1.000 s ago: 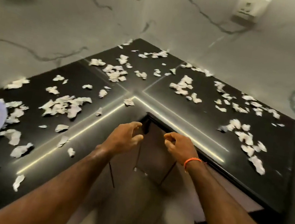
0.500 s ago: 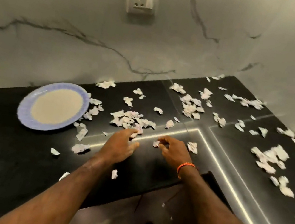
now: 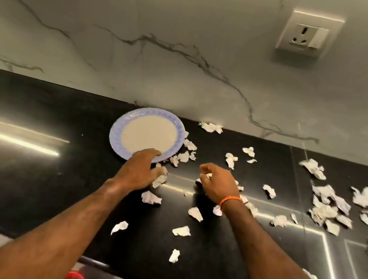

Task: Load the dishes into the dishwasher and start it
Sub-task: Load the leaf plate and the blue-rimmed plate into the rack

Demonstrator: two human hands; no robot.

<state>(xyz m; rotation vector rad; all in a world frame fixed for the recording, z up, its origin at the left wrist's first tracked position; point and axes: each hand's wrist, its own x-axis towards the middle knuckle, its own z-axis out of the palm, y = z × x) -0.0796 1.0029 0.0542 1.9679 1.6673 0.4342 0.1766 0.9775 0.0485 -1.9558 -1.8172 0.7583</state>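
Just beyond both hands, left hand [image 3: 139, 171] touching, lies the plate [image 3: 117, 132].

Black glossy countertop [image 3: 26, 160] (light streaks reflected), grey-veined marble wall [image 3: 171, 38], wall socket [image 3: 307, 33].

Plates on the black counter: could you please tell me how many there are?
1: the blue-rimmed plate lies flat by the marble wall, the left hand at its near rim. Anything outside the frame can't be counted.

Dim, soft light; bright glare streaks on the glossy black countertop [image 3: 26, 160]; edges bend.
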